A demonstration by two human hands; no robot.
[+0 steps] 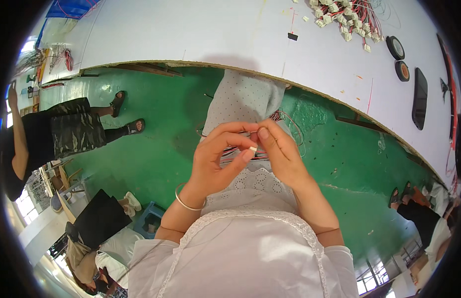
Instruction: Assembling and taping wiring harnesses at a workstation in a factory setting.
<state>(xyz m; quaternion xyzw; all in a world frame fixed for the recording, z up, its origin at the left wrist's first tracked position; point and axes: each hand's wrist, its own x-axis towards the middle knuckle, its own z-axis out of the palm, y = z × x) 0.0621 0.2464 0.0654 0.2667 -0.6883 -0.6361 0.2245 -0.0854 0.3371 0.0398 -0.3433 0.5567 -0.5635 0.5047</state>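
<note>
Both my hands are raised over my lap, close together. My left hand [213, 161] is closed in a pinch on a small white connector [253, 149] between thumb and fingers. My right hand [285, 156] pinches thumb against forefinger right beside it. What sits in that pinch is too small to tell, perhaps a thin wire end. Red, black and pale wires [230, 153] lie across my lap, partly covered by my hands. More wires [292, 121] loop out past my right knee.
A white tabletop [191, 30] stretches ahead, bearing a heap of white connectors with red and black wires [347, 20], two tape rolls [395, 48] and a dark phone-shaped object [419, 98]. People are at the left and right. A blue stool [150, 218] stands at lower left.
</note>
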